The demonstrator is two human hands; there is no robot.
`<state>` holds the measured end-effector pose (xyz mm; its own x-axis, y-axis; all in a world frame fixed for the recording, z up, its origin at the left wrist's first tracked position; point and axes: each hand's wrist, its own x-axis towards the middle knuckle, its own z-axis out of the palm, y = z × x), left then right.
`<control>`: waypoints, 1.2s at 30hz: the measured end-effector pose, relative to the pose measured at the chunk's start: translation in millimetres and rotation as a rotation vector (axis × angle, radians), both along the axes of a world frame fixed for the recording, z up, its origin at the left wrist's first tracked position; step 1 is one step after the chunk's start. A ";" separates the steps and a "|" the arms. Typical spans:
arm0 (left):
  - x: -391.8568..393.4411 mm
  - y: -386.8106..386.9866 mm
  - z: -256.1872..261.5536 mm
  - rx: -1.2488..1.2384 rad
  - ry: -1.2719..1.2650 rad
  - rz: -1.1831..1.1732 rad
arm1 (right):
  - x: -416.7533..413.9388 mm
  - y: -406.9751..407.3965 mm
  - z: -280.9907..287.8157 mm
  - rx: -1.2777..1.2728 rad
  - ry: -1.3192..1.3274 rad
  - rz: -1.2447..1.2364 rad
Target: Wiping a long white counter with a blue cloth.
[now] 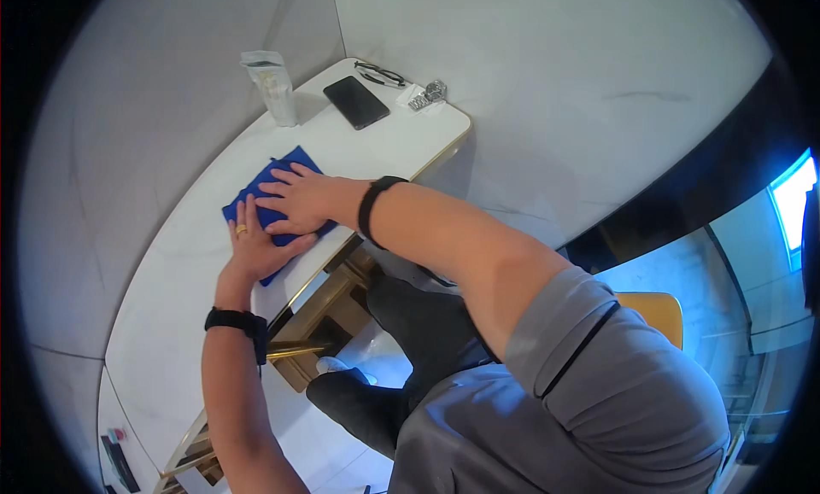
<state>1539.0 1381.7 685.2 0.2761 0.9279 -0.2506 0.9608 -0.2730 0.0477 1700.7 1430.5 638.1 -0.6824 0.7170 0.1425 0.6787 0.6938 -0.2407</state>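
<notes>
A blue folded cloth (296, 159) lies on the white table (173, 289), near its front edge. My left hand (256, 244), with a gold ring on one finger, rests on the cloth's near left part, palm down. My right hand (298, 199) lies flat on the cloth just beyond it, its fingers spread and pointing left. The two hands are close together, and they hide much of the cloth. Neither hand grasps anything. Black bands circle both wrists.
Toward the far end of the table are a white pouch (275, 94), a black smartphone (356, 103), black-framed eyeglasses (381, 74) and a metal-band wristwatch (428, 95) on a clear wrapper. Walls border the table. A yellow chair back (653, 311) shows behind my right arm.
</notes>
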 end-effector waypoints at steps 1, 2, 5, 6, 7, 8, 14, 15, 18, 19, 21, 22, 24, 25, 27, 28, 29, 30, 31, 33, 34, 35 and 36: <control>2.4 -15.5 -0.1 -0.023 -0.012 -0.014 | 2.8 -15.4 1.2 -0.018 -0.024 -0.002; 3.4 -29.9 1.2 -0.045 -0.024 -0.028 | 4.7 -30.0 3.1 -0.068 -0.043 0.010; 11.3 -61.9 2.9 -0.055 -0.008 -0.083 | 17.1 -67.5 2.4 -0.047 -0.075 -0.006; 15.2 -74.7 10.5 -0.073 -0.019 -0.090 | 19.4 -78.2 7.0 -0.069 -0.093 0.003; 13.4 -80.3 11.3 -0.074 -0.020 -0.086 | 19.1 -86.5 8.5 -0.069 -0.093 0.007; 10.7 -83.3 10.6 -0.085 0.015 -0.103 | 18.3 -92.9 8.6 -0.077 -0.093 0.010; -9.7 -57.6 1.1 -0.078 0.002 -0.084 | 7.5 -71.1 12.4 -0.106 -0.124 0.063; -13.3 -48.1 -0.6 -0.058 0.007 -0.093 | 1.5 -60.3 11.8 -0.107 -0.122 0.073; -24.5 -16.6 -1.2 -0.036 -0.077 -0.049 | -14.3 -20.7 11.0 -0.106 -0.127 0.092; -32.7 -4.5 -6.7 -0.046 -0.075 -0.041 | -21.3 -7.5 9.7 -0.095 -0.130 0.105; -46.3 25.7 -22.4 -0.024 -0.049 -0.007 | -31.6 24.6 1.5 -0.109 -0.147 0.117; -39.7 34.4 -13.2 -0.069 -0.044 0.047 | -35.4 43.0 -4.0 -0.099 -0.133 0.132; -49.9 63.2 -25.1 -0.044 -0.060 0.072 | -48.0 76.3 -13.6 -0.105 -0.113 0.142; -57.6 78.1 -30.8 -0.010 -0.073 0.097 | -56.7 91.5 -17.5 -0.113 -0.112 0.148; -77.7 108.9 -39.0 -0.004 -0.073 0.140 | -78.9 121.4 -25.8 -0.111 -0.069 0.134; -80.9 130.4 -41.1 0.013 -0.065 0.187 | -82.8 139.0 -24.4 -0.090 -0.062 0.106; -83.2 149.2 -43.5 0.030 -0.057 0.235 | -84.2 155.1 -23.4 -0.085 -0.041 0.096; -83.2 162.4 -43.0 0.027 -0.061 0.245 | -88.0 168.1 -25.9 -0.090 -0.043 0.085; -84.4 173.4 -45.0 0.020 -0.062 0.242 | -91.6 179.0 -27.3 -0.095 -0.045 0.073; -82.9 186.7 -43.5 0.015 -0.025 0.285 | -94.4 197.6 -24.1 -0.112 -0.044 0.078; -77.8 187.1 -35.7 0.018 -0.051 0.267 | -92.4 201.6 -22.4 -0.122 -0.041 0.086; -73.0 189.0 -34.9 0.015 -0.055 0.260 | -88.1 201.3 -21.1 -0.124 -0.045 0.079; -70.5 190.0 -31.2 0.004 -0.034 0.268 | -86.6 199.7 -17.4 -0.112 -0.055 0.062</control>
